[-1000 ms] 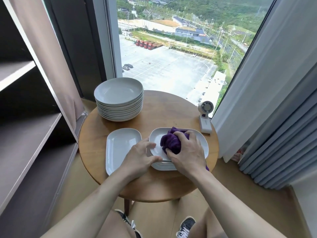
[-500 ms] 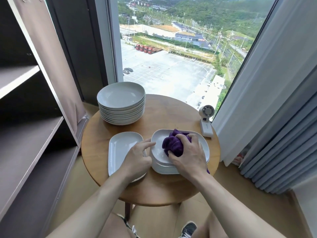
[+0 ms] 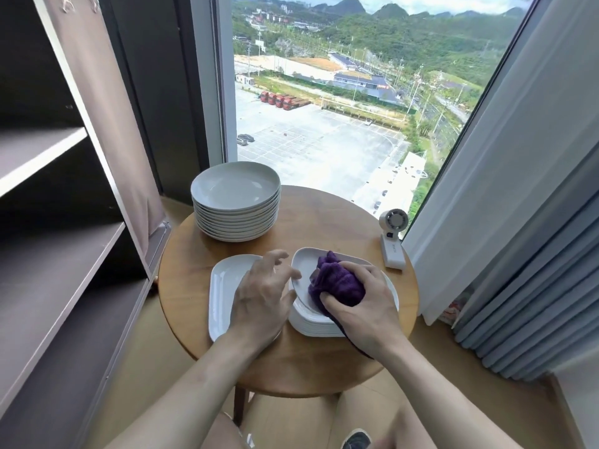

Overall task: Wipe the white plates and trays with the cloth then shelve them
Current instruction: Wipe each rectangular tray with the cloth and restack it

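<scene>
My right hand [image 3: 366, 306] grips the purple cloth [image 3: 337, 283] in the top tray [image 3: 303, 267] on the worktop [image 3: 324, 222]. My left hand [image 3: 262, 296] spreads open beside its rim. The plate stack [image 3: 236, 202] waits, and I judge nothing has reached the shelves [image 3: 48, 254] yet.

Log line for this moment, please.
step: wiping | right hand: grips purple cloth on top tray of tray stack | left hand: open, at that tray's left rim | round plate stack: behind, untouched
</scene>
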Demonstrator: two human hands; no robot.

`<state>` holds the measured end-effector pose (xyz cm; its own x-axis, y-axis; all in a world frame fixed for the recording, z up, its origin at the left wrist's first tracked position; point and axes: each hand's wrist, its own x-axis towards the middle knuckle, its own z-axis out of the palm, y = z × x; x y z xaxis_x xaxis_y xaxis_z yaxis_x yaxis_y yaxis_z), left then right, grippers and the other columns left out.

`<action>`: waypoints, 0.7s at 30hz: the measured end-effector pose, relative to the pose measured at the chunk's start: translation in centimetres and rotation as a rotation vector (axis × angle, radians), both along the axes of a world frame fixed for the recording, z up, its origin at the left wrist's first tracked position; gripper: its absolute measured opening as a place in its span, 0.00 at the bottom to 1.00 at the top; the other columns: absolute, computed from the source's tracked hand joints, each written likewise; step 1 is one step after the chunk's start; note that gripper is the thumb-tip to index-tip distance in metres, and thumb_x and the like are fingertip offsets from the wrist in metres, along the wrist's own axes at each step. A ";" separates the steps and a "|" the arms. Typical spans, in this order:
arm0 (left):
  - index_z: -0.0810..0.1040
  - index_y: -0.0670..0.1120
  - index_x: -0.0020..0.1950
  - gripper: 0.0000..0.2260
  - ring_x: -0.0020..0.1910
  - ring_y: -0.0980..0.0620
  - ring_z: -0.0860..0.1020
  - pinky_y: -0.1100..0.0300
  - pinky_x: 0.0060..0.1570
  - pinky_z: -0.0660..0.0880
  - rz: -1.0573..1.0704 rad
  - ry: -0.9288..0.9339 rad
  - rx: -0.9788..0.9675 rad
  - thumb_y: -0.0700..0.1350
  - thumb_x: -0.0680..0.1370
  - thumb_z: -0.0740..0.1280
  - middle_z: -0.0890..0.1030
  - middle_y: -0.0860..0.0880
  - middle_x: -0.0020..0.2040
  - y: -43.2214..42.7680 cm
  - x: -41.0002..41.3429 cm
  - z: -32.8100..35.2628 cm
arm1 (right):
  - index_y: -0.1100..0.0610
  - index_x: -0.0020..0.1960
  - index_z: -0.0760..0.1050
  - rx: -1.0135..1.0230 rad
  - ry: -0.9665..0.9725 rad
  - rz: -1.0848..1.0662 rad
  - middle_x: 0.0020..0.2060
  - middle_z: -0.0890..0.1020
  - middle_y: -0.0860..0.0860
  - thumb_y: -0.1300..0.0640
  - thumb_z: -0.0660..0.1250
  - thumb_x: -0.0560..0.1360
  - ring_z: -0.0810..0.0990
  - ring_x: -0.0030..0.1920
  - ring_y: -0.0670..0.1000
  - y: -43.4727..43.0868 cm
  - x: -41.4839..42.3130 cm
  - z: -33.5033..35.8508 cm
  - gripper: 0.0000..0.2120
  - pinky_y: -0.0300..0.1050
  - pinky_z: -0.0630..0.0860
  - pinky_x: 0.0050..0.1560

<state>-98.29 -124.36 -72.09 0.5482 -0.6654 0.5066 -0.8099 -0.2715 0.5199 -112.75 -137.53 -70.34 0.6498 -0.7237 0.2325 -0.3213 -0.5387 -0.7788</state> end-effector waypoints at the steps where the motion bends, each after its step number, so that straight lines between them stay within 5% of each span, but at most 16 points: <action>1: 0.83 0.47 0.49 0.13 0.61 0.44 0.79 0.47 0.54 0.80 -0.010 -0.034 -0.013 0.37 0.69 0.79 0.79 0.46 0.65 0.0 0.0 0.1 | 0.35 0.60 0.77 -0.008 -0.027 -0.007 0.54 0.74 0.33 0.36 0.73 0.62 0.73 0.56 0.30 0.2 -0.4 0.2 0.26 0.19 0.66 0.49; 6: 0.78 0.44 0.50 0.07 0.73 0.44 0.72 0.45 0.70 0.69 -0.163 -0.250 -0.096 0.40 0.76 0.74 0.78 0.47 0.70 -0.7 -1.1 0.5 | 0.33 0.56 0.77 0.038 -0.195 -0.084 0.55 0.76 0.38 0.48 0.80 0.68 0.77 0.56 0.35 -0.6 -2.4 1.4 0.22 0.24 0.70 0.52; 9: 0.77 0.43 0.50 0.04 0.70 0.45 0.75 0.44 0.73 0.67 -0.245 -0.311 -0.158 0.40 0.80 0.71 0.81 0.46 0.65 -1.2 -2.7 0.6 | 0.31 0.52 0.75 0.069 -0.264 -0.180 0.55 0.77 0.42 0.50 0.80 0.70 0.79 0.54 0.39 -2.1 -3.9 2.2 0.21 0.37 0.74 0.54; 12: 0.74 0.44 0.52 0.03 0.59 0.45 0.81 0.44 0.69 0.71 -0.256 -0.265 -0.217 0.42 0.81 0.66 0.83 0.47 0.55 -1.3 -3.6 1.1 | 0.31 0.52 0.75 0.095 -0.315 -0.252 0.55 0.77 0.40 0.46 0.78 0.70 0.78 0.51 0.34 -3.2 -4.9 2.7 0.17 0.35 0.73 0.50; 17: 0.70 0.46 0.50 0.06 0.41 0.50 0.74 0.58 0.40 0.70 -0.137 0.062 -0.225 0.45 0.81 0.67 0.77 0.51 0.41 -0.9 -4.6 2.2 | 0.34 0.54 0.78 0.140 -0.357 -0.284 0.57 0.79 0.43 0.46 0.78 0.71 0.80 0.51 0.37 -3.7 -5.5 2.8 0.16 0.40 0.77 0.53; 21: 0.69 0.50 0.47 0.08 0.39 0.54 0.74 0.66 0.35 0.68 -0.080 0.461 -0.317 0.49 0.81 0.67 0.75 0.54 0.38 -1.0 -4.0 2.8 | 0.35 0.55 0.79 0.154 -0.372 -0.293 0.56 0.80 0.44 0.48 0.79 0.71 0.81 0.54 0.42 -3.4 -5.0 2.7 0.17 0.41 0.77 0.55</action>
<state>-102.28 -125.38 -69.28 0.7141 -0.5684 0.4086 -0.4915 0.0086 0.8709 -117.76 -140.92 -67.64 0.3073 -0.9075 0.2865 -0.1269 -0.3375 -0.9327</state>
